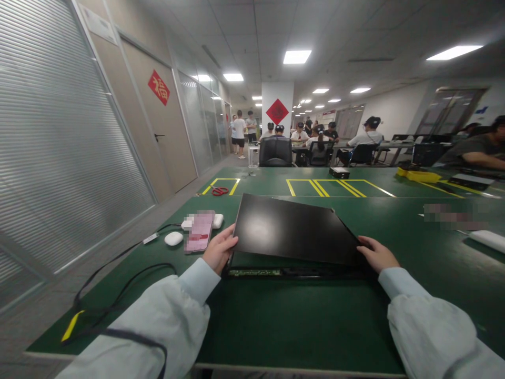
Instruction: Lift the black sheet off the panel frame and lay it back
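A black, glossy flat display panel (pixel 294 227) is held up at a slant above the green table, its left side higher than its right. My left hand (pixel 221 248) grips its left edge, thumb on the front face. The right edge is pinched by my right hand (pixel 377 253), with the thumb on top and fingers curled behind. Under the panel's near edge shows a dark strip with a narrow green circuit board (pixel 255 272). Whether that strip is joined to the panel I cannot tell, since the panel covers what lies behind it.
Left of the panel lie a phone (pixel 200 231), a white rounded case (pixel 173 239) and a black cable (pixel 114 258). Red-handled scissors (pixel 220 191) rest farther back, near yellow tape outlines. A yellow tray (pixel 424 176) and a white object (pixel 489 243) are at right. Several people sit beyond.
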`<action>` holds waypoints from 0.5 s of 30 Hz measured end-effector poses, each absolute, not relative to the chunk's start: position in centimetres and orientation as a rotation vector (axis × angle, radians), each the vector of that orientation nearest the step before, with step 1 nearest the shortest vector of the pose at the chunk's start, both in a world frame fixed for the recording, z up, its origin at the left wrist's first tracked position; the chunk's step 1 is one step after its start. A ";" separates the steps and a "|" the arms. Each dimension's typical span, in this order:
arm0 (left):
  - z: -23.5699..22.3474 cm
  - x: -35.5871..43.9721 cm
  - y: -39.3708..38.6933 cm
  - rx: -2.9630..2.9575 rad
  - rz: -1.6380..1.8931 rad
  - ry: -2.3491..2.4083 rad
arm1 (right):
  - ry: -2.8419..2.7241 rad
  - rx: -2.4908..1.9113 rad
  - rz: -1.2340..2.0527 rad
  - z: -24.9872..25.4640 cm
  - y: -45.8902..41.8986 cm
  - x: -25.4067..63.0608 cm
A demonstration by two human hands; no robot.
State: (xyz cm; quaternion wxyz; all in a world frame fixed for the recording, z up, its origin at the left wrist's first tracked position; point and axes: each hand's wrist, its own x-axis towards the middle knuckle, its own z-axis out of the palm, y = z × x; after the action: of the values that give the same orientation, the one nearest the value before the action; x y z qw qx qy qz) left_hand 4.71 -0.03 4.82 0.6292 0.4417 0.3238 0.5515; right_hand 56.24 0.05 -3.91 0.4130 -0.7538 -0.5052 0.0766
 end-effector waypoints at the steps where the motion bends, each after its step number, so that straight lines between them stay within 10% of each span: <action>1: 4.8 4.7 0.0 1.009 1.270 0.732 | -1.215 -1.901 0.221 -3.9 0.0 56.2; 15: 4.6 4.8 -0.1 1.042 1.291 0.667 | -0.974 -1.861 0.448 -1.5 -1.1 54.9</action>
State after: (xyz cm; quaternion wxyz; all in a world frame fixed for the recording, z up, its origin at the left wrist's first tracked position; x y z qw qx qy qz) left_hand 4.77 -0.12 4.57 0.6263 0.4543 0.2909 0.5628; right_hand 54.91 -1.08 -1.48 0.4767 -0.7618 -0.3985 0.1835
